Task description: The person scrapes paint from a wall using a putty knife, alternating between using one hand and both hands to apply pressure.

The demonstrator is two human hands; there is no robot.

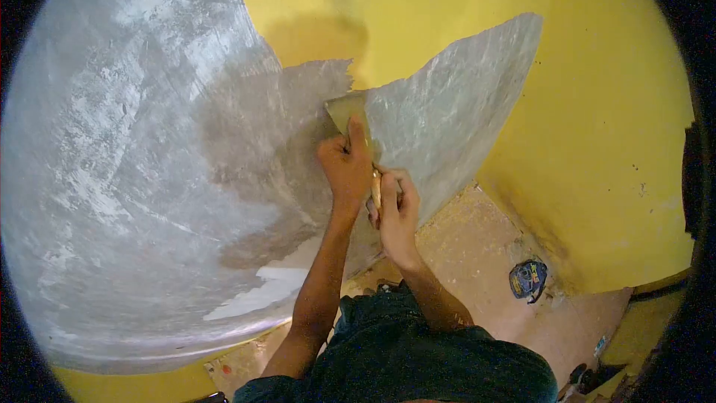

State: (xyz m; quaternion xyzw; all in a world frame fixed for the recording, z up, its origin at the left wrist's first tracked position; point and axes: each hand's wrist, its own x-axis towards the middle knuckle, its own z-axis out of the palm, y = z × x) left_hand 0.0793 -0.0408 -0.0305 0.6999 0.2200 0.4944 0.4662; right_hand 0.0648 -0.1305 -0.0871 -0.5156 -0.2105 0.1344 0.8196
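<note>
A scraper (344, 109) with a wide flat blade lies against the wall, its edge near the border between grey surface and yellow paint. My right hand (400, 213) is closed around its light wooden handle (377, 188). Higher up, my left hand (347, 168) grips the scraper close to the blade, one finger stretched along the metal and the others curled. Around the blade spreads the bare, streaked grey surface (283, 134); yellow paint (418, 22) begins just above it.
More yellow wall (597, 142) stands to the right, meeting a dusty, light brown floor (470, 246). A dark blue and black object (528, 281) with yellow marks lies near that wall's foot. Whitish patches (257, 295) show low on the grey wall.
</note>
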